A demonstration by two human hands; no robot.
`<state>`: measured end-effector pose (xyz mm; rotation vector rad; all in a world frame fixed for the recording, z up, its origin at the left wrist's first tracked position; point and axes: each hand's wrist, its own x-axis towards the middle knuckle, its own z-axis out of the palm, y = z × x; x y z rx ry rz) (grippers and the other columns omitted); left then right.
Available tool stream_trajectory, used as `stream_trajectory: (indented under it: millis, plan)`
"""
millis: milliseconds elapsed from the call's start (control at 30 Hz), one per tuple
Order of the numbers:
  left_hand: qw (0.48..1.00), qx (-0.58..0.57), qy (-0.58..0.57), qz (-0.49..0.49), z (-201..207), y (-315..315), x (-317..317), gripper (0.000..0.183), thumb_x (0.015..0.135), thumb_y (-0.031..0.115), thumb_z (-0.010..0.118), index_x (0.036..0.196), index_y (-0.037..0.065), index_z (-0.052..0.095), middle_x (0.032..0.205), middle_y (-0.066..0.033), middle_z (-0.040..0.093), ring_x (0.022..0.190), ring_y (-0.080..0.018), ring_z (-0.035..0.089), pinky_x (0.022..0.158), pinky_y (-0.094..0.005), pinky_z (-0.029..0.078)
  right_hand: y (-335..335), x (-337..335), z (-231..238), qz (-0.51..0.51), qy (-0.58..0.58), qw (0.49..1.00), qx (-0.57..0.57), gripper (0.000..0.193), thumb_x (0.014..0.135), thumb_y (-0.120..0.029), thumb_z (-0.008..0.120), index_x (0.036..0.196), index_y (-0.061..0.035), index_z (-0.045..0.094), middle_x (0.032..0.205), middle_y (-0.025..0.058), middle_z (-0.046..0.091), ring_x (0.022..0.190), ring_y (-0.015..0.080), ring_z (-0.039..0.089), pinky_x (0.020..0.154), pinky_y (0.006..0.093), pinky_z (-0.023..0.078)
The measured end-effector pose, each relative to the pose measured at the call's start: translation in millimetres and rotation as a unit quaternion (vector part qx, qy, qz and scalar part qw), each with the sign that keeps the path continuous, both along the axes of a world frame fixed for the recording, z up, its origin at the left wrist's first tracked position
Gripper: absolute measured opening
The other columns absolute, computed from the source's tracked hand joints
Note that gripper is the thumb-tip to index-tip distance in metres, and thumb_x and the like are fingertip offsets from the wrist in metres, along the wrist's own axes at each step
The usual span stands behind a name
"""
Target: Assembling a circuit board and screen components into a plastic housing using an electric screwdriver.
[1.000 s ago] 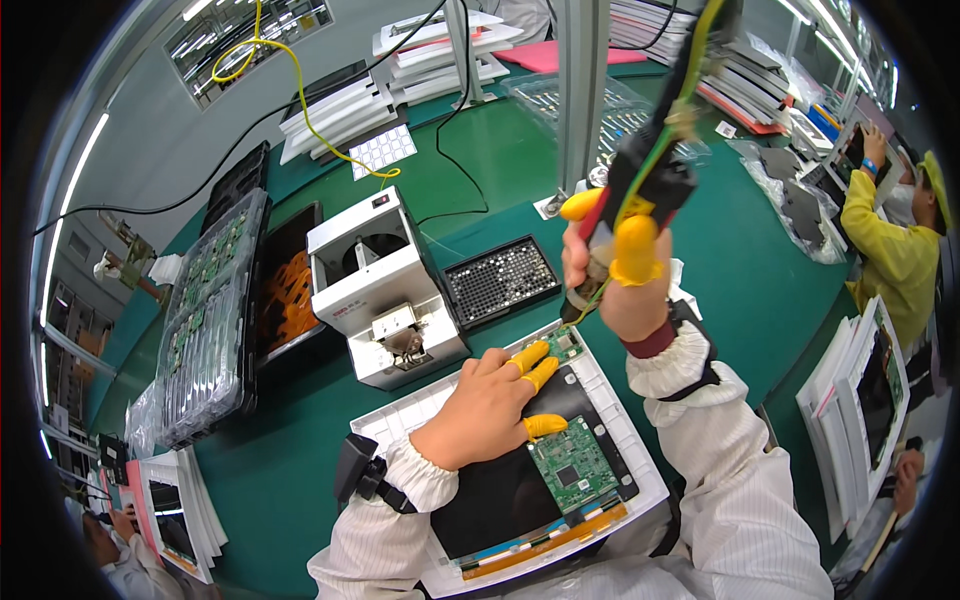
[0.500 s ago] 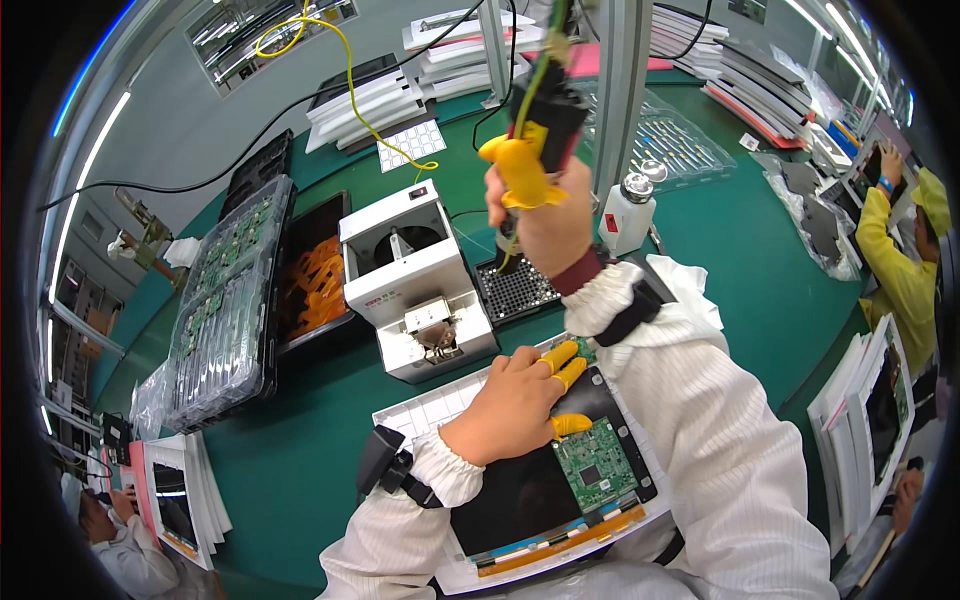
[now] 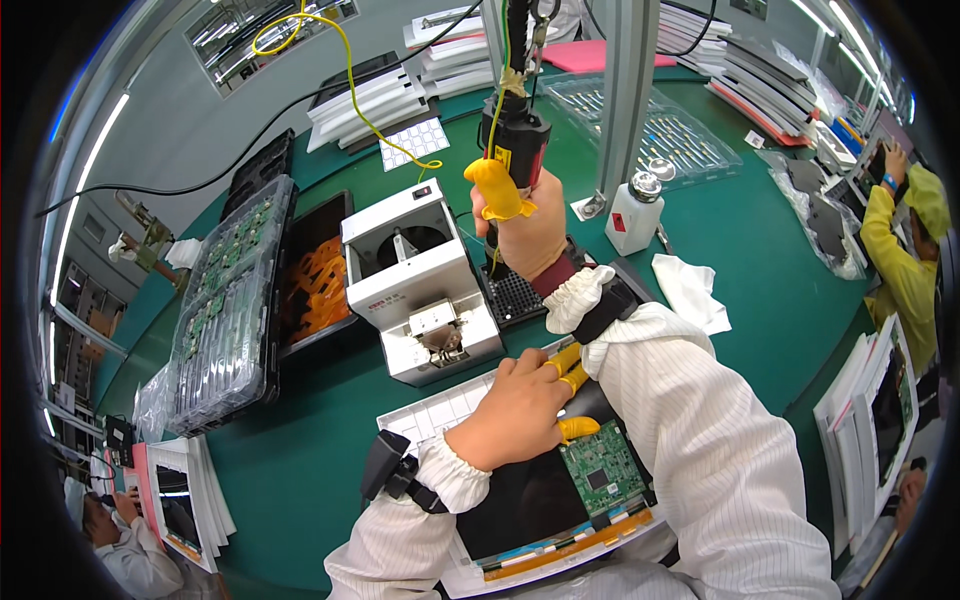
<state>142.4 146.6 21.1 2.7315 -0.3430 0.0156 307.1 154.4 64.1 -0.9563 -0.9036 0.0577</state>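
My right hand (image 3: 525,225) grips a black electric screwdriver (image 3: 520,130) that hangs upright on a cord. A yellow finger cot covers a finger along its side. Below this hand lies a black tray with a grid of small holes (image 3: 515,300), partly covered by the hand; the screwdriver's tip is hidden. My left hand (image 3: 510,412) rests flat with fingers spread on a dark display panel (image 3: 520,500) lying on a white frame. Yellow cots cover its thumb and two fingers. Beside the thumb is a green circuit board (image 3: 602,472), its right edge partly behind my right sleeve.
A white boxy machine (image 3: 420,290) stands left of the tray. Orange pieces (image 3: 318,285) fill a dark bin; clear trays of circuit boards (image 3: 225,300) stand beyond. A white dispenser bottle (image 3: 634,215), white cloth (image 3: 690,290) and metal post (image 3: 628,100) are right. A co-worker in yellow (image 3: 905,240) works far right.
My right hand has moved left with the screwdriver and lowered closer to the perforated tray. More of the white cloth shows now. My left hand stays on the panel.
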Motion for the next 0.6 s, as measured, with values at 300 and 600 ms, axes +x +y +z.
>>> stream_trajectory:
  millis: [300,600]
  plan:
    - [1.0,-0.002,0.001,0.0,-1.1,-0.4,-1.4,0.034,0.075,0.027,0.068,0.093,-0.002,0.065,0.095,-0.014,0.06,0.106,-0.0337,0.045,0.083,-0.0427,0.038,2.5,-5.5,-1.6,0.024,0.006,1.0,-0.003,0.009,0.085,-0.008,0.056,0.091,-0.0018,0.053,0.067,0.0032,0.056,0.05,0.0081,0.053,0.046,0.0204,0.043]
    - [1.0,-0.003,0.003,0.0,-2.1,2.1,-1.0,0.031,0.073,0.022,0.068,0.093,-0.002,0.065,0.096,-0.014,0.06,0.106,-0.0334,0.045,0.086,-0.0417,0.037,5.3,-5.9,0.2,0.002,-0.02,1.0,-0.006,0.006,0.085,-0.007,0.056,0.087,-0.0025,0.054,0.067,0.0027,0.056,0.05,0.0075,0.053,0.046,0.0199,0.043]
